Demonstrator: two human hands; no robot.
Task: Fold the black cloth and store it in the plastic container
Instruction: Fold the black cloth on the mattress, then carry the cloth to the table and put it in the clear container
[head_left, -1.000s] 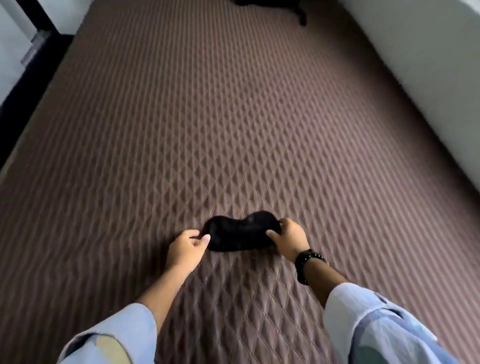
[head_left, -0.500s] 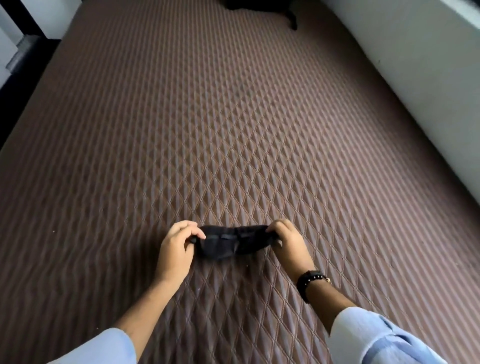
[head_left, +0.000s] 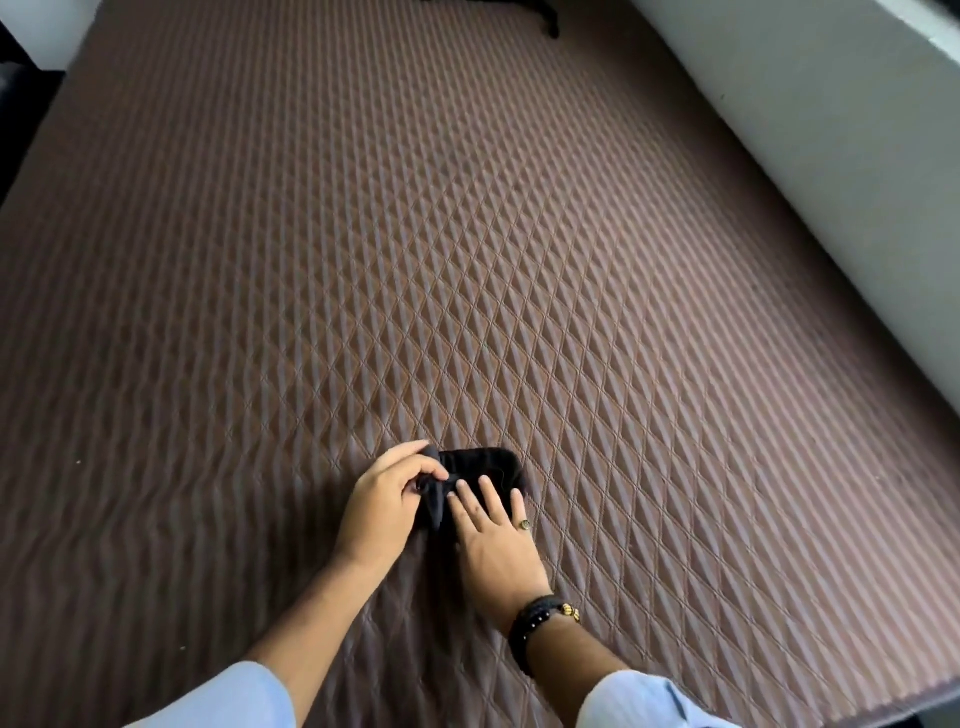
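A small black cloth (head_left: 480, 463) lies folded into a compact bundle on the brown quilted mattress (head_left: 467, 260), near its front edge. My left hand (head_left: 387, 501) pinches the cloth's left end between thumb and fingers. My right hand (head_left: 493, 535) lies flat on the cloth with fingers spread, pressing it down. It wears a ring and a dark bead bracelet. Part of the cloth is hidden under both hands. No plastic container is in view.
A white wall (head_left: 831, 130) runs along the mattress's right side. Another dark item (head_left: 540, 13) lies at the mattress's far edge. A dark floor strip (head_left: 21, 104) shows beyond the left edge.
The cloth was stretched between both hands; its right end has since been folded over to the left. My right hand let go and now lies flat on top of it.
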